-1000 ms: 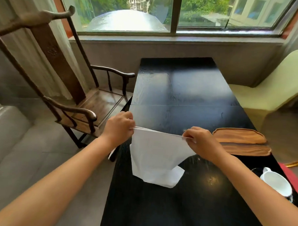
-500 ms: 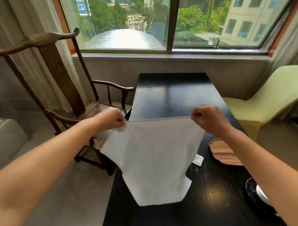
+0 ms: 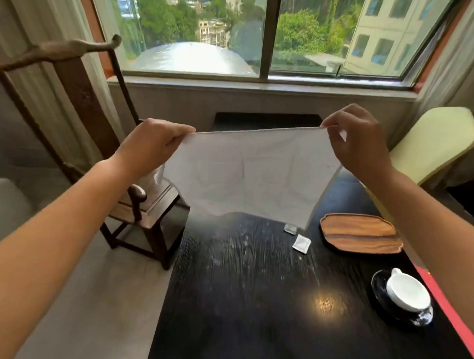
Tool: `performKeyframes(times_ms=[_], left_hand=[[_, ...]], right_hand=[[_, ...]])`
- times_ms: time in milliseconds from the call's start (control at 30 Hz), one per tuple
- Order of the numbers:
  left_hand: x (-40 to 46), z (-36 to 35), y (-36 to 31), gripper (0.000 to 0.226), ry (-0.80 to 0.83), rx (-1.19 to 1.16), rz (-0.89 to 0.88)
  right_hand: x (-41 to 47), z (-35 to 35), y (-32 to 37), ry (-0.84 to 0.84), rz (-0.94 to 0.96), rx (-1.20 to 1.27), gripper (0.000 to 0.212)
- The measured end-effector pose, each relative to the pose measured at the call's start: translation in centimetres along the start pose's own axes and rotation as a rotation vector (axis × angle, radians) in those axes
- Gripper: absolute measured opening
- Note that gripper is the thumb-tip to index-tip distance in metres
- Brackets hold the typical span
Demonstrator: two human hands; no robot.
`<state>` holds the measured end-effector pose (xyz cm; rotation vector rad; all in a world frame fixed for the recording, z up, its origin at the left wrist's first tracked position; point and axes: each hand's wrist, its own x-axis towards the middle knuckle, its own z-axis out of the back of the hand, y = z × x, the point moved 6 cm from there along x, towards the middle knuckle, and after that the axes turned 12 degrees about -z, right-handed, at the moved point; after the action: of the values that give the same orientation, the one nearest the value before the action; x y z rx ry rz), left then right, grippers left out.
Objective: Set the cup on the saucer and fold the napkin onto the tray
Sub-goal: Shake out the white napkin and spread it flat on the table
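The left hand (image 3: 153, 143) is closed in a pinch on 1 top corner of the white napkin (image 3: 247, 177), thumb and fingers pressed together over the cloth's edge. The right hand (image 3: 359, 146) pinches the other top corner the same way, its fingers curled down over the hem. Between the 2 hands the top edge runs taut and nearly straight, rising a little toward the right hand. The cloth hangs below both hands as a spread sheet with faint fold creases crossing it, narrowing toward its lower edge, which hangs clear above the black table (image 3: 238, 301).

Below the right hand and just past the napkin's lower right corner lie 2 small white packets (image 3: 301, 244) on the tabletop, close together. Further down and to the outer side of the right hand, under its forearm, rests the wooden tray (image 3: 361, 236), bare on top and well apart from the napkin. Nearer the person than the tray, still on the right hand's side, the white cup (image 3: 407, 292) already sits on the dark saucer (image 3: 380, 297), its handle pointing away from the person.

To the outer side of the left hand and below its forearm stands a dark wooden armchair (image 3: 78, 112) beside the table. Beyond the right hand a pale yellow chair (image 3: 433, 144) faces the table's other side. Past both hands, a wide window (image 3: 266, 34) looks onto trees and buildings.
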<state>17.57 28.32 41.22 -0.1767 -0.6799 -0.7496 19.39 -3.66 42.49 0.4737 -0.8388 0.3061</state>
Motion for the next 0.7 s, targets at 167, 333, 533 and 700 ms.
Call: performKeyframes(times_ms=[167,333,533,700], left_hand=[[-7.7,-3.0,-4.2,0.037,0.095,-0.053,0.098],[-17.2,-7.7,-11.8,0.03,0.209,-0.065,0.093],[-28.8,-16.0,-20.2,0.013,0.488,-0.195,0.132],[-35.0,-20.8,-24.5,0.027,0.655,-0.231,0.211]], right_hand=[[-8.5,0.7,-0.1,0.122,0.014,0.072,0.013],[-21.0,0.9,-1.7,0.326,-0.007,0.053,0.011],[-36.7,-1.0,-3.6,0.643,-0.038,-0.029,0.02],[-46.3,-3.9,-5.0,0.848,-0.186,-0.068,0.019]])
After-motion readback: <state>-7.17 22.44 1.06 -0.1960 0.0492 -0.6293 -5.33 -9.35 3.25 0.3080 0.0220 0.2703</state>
